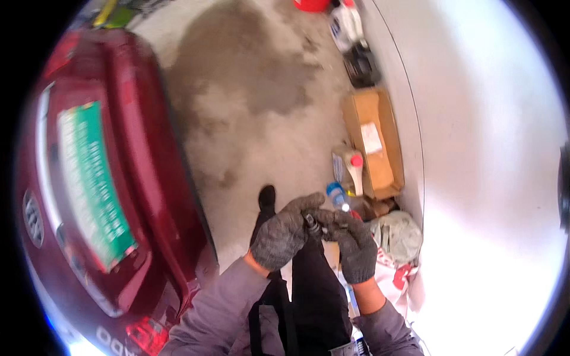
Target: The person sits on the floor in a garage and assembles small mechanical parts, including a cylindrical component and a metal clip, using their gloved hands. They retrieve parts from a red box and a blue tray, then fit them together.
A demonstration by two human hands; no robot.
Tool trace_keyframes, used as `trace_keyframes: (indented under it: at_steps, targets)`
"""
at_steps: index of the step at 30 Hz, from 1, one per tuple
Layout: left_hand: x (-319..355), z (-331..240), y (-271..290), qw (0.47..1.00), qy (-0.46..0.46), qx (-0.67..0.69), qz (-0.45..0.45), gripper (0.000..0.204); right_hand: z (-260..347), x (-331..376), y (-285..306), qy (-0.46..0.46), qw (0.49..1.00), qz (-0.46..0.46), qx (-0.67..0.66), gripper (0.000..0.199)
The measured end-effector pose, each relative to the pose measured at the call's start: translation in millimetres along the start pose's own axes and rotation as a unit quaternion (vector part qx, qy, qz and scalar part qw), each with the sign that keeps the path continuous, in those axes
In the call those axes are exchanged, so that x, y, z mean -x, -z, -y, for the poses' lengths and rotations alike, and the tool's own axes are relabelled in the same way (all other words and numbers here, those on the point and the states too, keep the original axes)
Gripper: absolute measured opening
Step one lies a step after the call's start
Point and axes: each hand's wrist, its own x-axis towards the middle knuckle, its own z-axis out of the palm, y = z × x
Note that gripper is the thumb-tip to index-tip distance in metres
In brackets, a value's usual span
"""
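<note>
Both my hands wear dark grey knit gloves and meet in front of my body. My left hand (285, 232) has its fingers curled around a small dark metal part (313, 223), which looks short and cylindrical. From the other side, my right hand (352, 244) pinches at the same part with thumb and fingers. Its exact kind is too small and too covered by the gloves to tell. Below the hands are my dark trousers and one black shoe (267, 197).
On the left stands a dark red car (148, 148), its rear toward me. Along the white wall (475, 148) at right sit an open cardboard box (390, 160), a white jug (346, 28), a black container (361, 65), bottles and bags. The concrete floor (225, 136) has a dark stain.
</note>
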Motion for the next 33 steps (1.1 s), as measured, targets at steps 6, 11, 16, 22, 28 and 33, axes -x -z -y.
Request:
trace_keyframes:
  at_steps: [6, 11, 16, 22, 28, 33]
  targets:
    - [202, -80, -106, 0.980, -0.170, -0.083, -0.066, 0.042, 184, 87, -14, 0.138, 0.966, 0.212, 0.049, 0.031]
    - [350, -72, -162, 0.933, -0.296, -0.094, -0.182, 0.045, 264, 177, -43, 0.193, 0.901, 0.388, -0.002, 0.040]
    - [454, -38, -199, 0.809, -0.488, -0.038, -0.324, 0.039, 306, 258, -87, 0.242, 0.819, 0.518, 0.043, 0.041]
    - [588, 39, -193, 0.721, -0.606, 0.043, -0.333, 0.029, 319, 384, -140, 0.410, 0.688, 0.584, 0.130, 0.039]
    - [699, 116, -165, 0.605, -0.677, -0.073, -0.412, 0.023, 307, 516, -203, 0.464, 0.561, 0.659, 0.190, 0.033]
    - [788, 165, -132, 0.542, -0.691, -0.095, -0.469, 0.021, 273, 615, -253, 0.465, 0.547, 0.678, 0.158, 0.033]
